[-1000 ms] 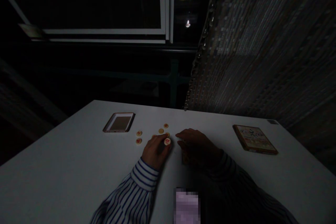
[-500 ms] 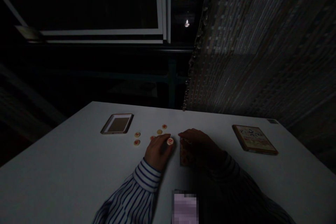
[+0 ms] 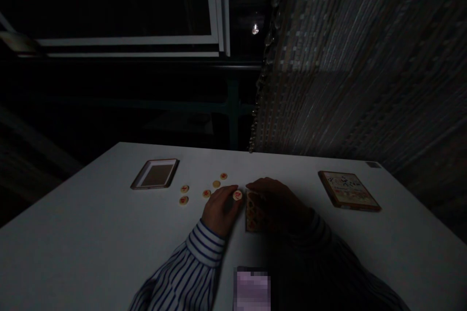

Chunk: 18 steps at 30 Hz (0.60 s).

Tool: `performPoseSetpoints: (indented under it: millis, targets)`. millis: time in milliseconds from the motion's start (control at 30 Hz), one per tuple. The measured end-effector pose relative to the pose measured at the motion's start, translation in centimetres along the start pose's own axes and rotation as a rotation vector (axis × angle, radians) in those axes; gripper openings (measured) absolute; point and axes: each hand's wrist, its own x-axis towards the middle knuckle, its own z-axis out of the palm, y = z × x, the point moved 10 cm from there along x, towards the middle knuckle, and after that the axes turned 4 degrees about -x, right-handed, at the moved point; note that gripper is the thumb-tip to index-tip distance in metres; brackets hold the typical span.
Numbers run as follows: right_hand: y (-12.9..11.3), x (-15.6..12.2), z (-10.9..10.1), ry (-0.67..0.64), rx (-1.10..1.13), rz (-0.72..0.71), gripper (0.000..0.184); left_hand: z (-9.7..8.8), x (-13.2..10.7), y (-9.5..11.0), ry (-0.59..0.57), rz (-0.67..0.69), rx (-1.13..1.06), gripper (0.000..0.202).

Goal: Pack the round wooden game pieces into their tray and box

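Note:
My left hand (image 3: 220,211) pinches a round Chinese chess piece (image 3: 237,195) between thumb and fingers, its red character facing me. Just to the right, my right hand (image 3: 273,199) is bent over a shallow box of chess pieces (image 3: 252,218). Deep shadow hides its thumb and most of its fingers, so I cannot tell what it grips. Left of my left hand several loose pieces lie on the white table (image 3: 109,233). Among them are a red-marked piece (image 3: 206,194) close to my knuckles and a plain-looking piece (image 3: 216,184).
At the far left lies an open shallow tray or lid (image 3: 155,174). A flat box with a printed picture cover (image 3: 349,190) sits on the right. Near the front edge is a blurred-out rectangular object (image 3: 251,291). Behind the table hangs a bead curtain (image 3: 321,82).
My view has shifted slightly, so the table things sit further left. The left hand keeps hold of its chess piece, now further from the loose ones. More of the box shows beside my right hand.

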Motion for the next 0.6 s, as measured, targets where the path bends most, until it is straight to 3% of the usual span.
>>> performPoseSetpoints:
  millis: [600]
  targets:
    - [0.9, -0.3, -0.1, 0.014, 0.031, 0.034, 0.02, 2.0, -0.2, -0.4, -0.031, -0.047, -0.051, 0.024]
